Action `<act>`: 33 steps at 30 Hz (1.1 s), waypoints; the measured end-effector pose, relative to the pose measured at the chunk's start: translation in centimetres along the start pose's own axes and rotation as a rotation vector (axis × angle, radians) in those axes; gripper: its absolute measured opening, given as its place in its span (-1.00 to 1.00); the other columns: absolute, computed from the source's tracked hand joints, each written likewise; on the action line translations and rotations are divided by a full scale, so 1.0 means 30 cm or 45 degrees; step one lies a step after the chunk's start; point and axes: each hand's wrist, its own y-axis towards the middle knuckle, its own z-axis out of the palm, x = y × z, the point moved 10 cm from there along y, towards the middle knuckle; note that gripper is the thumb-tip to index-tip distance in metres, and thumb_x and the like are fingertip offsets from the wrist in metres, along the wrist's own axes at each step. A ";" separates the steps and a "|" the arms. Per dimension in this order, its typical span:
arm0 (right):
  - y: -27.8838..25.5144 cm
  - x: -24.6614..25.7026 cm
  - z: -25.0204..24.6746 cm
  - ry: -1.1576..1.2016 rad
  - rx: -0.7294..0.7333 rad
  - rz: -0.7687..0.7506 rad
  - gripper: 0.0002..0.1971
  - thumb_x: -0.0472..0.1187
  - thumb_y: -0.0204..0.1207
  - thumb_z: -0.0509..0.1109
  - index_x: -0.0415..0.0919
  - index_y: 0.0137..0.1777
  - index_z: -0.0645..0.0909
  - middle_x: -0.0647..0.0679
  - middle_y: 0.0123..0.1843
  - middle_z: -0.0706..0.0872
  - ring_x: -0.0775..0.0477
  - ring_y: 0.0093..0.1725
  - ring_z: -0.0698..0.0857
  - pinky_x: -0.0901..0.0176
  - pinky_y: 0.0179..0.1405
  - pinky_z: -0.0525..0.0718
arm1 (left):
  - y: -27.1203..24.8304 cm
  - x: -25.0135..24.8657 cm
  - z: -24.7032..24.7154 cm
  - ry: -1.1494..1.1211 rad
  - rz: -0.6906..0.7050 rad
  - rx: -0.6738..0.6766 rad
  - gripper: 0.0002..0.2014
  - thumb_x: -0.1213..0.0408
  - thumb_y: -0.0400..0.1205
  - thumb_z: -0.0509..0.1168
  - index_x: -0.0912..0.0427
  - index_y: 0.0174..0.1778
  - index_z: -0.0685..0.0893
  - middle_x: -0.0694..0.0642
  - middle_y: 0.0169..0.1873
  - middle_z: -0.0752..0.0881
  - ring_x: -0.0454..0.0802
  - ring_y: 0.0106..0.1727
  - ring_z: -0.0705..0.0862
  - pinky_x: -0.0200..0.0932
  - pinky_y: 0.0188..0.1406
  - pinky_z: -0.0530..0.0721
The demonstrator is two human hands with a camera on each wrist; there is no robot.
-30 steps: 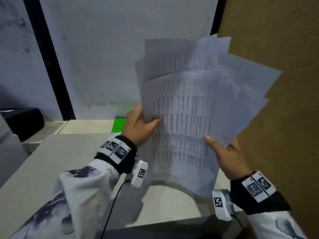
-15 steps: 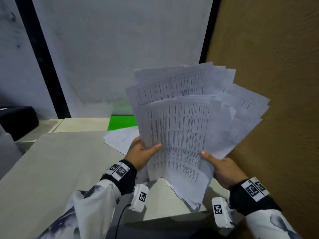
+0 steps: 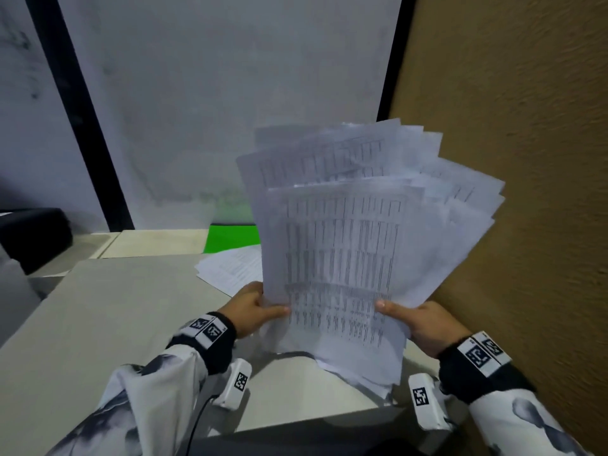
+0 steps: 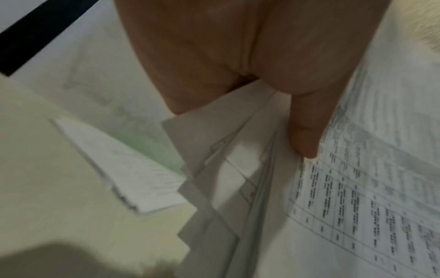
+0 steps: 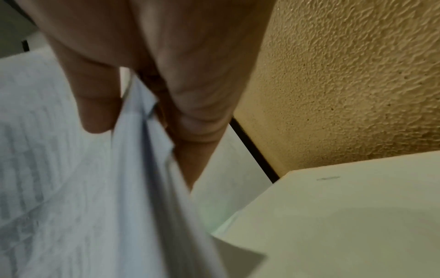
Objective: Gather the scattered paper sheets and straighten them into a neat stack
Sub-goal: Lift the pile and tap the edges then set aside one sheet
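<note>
While both hands are raising it above the pale grey bench (image 3: 108,324), the fanned bundle of thin white printed paper sheets (image 3: 345,251) is standing nearly upright, lower edge close over the benchtop near the front edge. Sheets are carrying fine ruled tables of dark text; corners are splaying unevenly toward the upper right. The left hand (image 3: 253,307) is pinching the bundle's lower left edge, thumb pressing on the front face, fingers behind. The right hand (image 3: 424,324) is pinching the lower right edge likewise. A second, smaller pile of white printed sheets (image 3: 230,268) is lying flat on the bench behind the left hand, partly overlapping a bright green flat panel (image 3: 230,238). A rough-textured tan wall (image 3: 526,159) is standing just right of the bench.
</note>
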 end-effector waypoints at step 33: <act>-0.003 0.066 -0.048 -0.047 -0.361 -0.422 -0.12 0.42 -0.10 0.71 -0.16 0.16 0.81 0.11 0.05 0.91 0.06 0.09 0.87 0.09 0.11 0.83 | -0.002 -0.228 -0.013 -0.385 0.275 -0.624 -0.68 0.29 0.48 0.60 0.01 0.13 0.76 -0.01 0.05 0.83 -0.11 0.11 0.81 -0.14 0.18 0.73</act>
